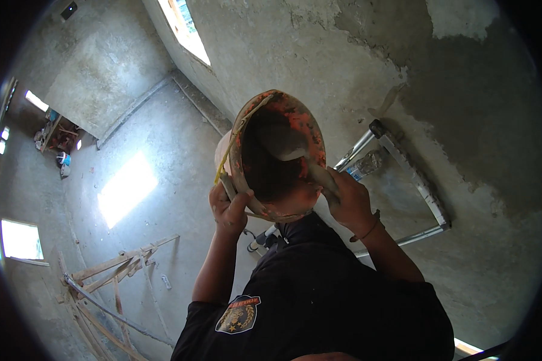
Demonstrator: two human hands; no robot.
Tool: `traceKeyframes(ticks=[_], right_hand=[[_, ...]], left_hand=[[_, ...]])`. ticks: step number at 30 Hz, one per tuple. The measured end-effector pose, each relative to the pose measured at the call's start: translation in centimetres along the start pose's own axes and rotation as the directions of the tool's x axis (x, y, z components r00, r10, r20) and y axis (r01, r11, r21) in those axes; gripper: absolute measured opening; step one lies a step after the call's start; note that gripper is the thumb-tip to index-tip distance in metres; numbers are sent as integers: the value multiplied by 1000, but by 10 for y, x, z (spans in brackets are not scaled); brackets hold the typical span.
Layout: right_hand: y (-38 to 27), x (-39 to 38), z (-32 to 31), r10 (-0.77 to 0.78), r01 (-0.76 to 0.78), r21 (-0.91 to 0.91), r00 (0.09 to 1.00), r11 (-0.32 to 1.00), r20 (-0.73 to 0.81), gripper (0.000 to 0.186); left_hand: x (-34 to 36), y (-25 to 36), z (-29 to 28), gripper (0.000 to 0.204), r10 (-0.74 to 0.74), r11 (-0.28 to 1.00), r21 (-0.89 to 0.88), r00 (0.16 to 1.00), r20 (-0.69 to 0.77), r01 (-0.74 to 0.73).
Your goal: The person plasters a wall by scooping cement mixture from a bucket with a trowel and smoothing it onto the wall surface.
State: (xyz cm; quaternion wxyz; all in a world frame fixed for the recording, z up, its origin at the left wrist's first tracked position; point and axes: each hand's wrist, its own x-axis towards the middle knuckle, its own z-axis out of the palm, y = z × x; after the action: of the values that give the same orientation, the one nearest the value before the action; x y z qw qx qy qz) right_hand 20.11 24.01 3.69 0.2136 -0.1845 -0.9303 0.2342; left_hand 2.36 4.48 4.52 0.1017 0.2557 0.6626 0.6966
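Note:
A mortar-crusted orange bucket (307,129) with a yellow cord at its rim is held tilted before me, its dark inside facing the camera. My left hand (229,210) is closed on the bucket's left side, near the cord. My right hand (352,201) is closed round the grey, mortar-coated handle of a tool (324,180) that reaches into the bucket. Its grey head (283,144) lies inside, partly lost in shadow.
Below me at right is a metal scaffold frame (412,168) with a plastic bottle (364,162) beside it. Timber trestles (114,271) stand on the concrete floor (150,234) at lower left. A rough plastered wall (343,60) with a window rises ahead.

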Motion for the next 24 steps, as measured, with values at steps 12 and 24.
traceKeyframes(ticks=[12,24], right_hand=[[20,-15,-28,95,-76,325,995,943,-41,41],[-4,60,-145,230,-167,346,962,923,-148,37]], left_hand=[[-1,-65,-6,18,-87,996,-30,996,-37,86],[-7,-88,-11,17,-227,950,-229,973,-33,214]])
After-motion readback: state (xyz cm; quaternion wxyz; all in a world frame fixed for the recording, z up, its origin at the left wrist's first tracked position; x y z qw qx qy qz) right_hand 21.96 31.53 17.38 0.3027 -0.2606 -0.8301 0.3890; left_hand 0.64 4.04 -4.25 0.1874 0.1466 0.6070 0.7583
